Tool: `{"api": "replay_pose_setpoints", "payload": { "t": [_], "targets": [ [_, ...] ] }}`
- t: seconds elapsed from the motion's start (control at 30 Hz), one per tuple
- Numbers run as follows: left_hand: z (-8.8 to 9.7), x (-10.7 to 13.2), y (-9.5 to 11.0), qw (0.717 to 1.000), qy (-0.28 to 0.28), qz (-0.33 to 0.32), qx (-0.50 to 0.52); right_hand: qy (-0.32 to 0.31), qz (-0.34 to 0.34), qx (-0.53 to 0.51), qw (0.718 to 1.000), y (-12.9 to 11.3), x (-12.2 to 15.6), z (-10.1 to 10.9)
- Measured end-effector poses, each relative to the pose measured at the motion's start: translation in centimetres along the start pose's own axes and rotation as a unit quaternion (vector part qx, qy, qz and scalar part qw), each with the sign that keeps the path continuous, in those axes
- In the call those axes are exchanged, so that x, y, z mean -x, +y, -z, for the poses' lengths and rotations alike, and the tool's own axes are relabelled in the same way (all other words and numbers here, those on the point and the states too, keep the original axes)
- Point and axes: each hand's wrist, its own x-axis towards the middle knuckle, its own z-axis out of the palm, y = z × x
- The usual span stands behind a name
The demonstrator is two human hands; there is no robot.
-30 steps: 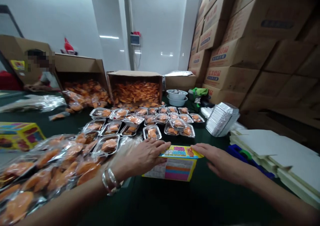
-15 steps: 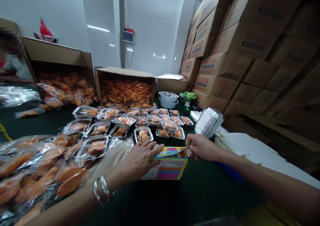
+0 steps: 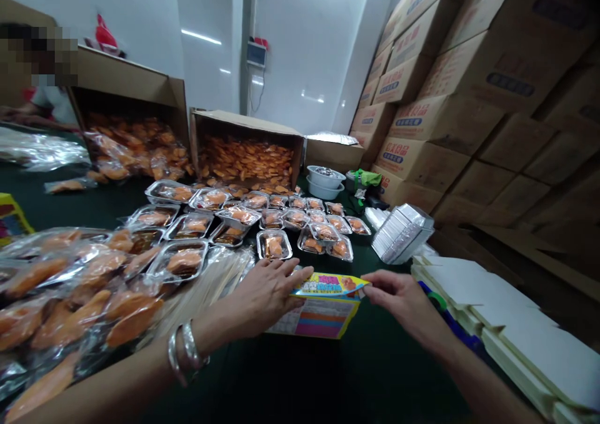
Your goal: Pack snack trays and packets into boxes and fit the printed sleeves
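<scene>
L hand (image 3: 265, 299) spread on printed ctn (image 3: 321, 319); R hand (image 3: 398, 302) pinching top flap (image 3: 330, 284).

Foil trays (image 3: 190, 227) sit on the desk (image 3: 103, 202) before two open cartons (image 3: 244, 124), with stacked cardboard boxes (image 3: 422, 117) rising to the right.

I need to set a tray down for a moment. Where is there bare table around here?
The dark green table is bare below the printed carton, between the forearms. Another patch lies left of the foil trays, below the loose pack. It is crowded with bagged orange packs beside the left hand.
</scene>
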Motion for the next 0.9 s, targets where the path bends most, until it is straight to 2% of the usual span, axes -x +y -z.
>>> {"api": "replay_pose_setpoints", "payload": {
  "t": [0.07, 0.1, 0.2, 0.27, 0.3, 0.4, 0.5, 0.6, 0.67, 0.8, 0.9],
  "targets": [
    [-0.1, 0.0, 0.0, 1.000, -0.003, 0.001, -0.001, 0.053, -0.008, -0.135, 0.989, 1.8, 1.1, -1.9],
    [-0.2, 0.0, 0.0, 1.000, -0.009, 0.004, -0.002, 0.091, 0.006, -0.157, 0.983, 2.7, 1.5, -2.9],
    [-0.1, -0.3, 0.0, 1.000, -0.017, 0.004, 0.005, 0.219, 0.105, -0.088, 0.966, 4.5, 2.3, -5.4],
    [0.1, -0.5, 0.0, 1.000, -0.019, -0.003, 0.012, 0.271, 0.155, -0.008, 0.950, 5.1, 2.2, -6.2],
    [0.2, -0.6, 0.0, 1.000, -0.022, -0.004, 0.015, 0.273, 0.168, 0.009, 0.947, 5.2, 2.0, -6.3],
    [0.8, -0.8, 0.1, 0.998, -0.053, 0.007, 0.016, 0.226, 0.216, -0.005, 0.950, 5.8, 1.5, -6.5],
    [1.5, -0.9, 0.4, 0.997, -0.073, 0.008, 0.014, 0.211, 0.292, 0.004, 0.933, 6.9, 1.3, -7.1],
    [2.3, -0.5, 1.0, 0.998, -0.062, 0.004, 0.002, 0.220, 0.329, 0.015, 0.918, 7.7, 1.1, -7.7],
    [2.7, -0.2, 1.4, 0.998, -0.050, -0.028, -0.006, 0.212, 0.340, 0.018, 0.916, 7.6, 1.0, -7.7],
    [2.6, 0.3, 1.2, 0.996, -0.027, -0.078, -0.017, 0.188, 0.322, 0.004, 0.928, 5.6, 1.8, -6.5],
    [1.7, 0.0, 0.1, 0.996, 0.001, -0.090, -0.013, 0.203, 0.213, -0.018, 0.956, 4.9, 3.4, -3.6]
  ]
}}
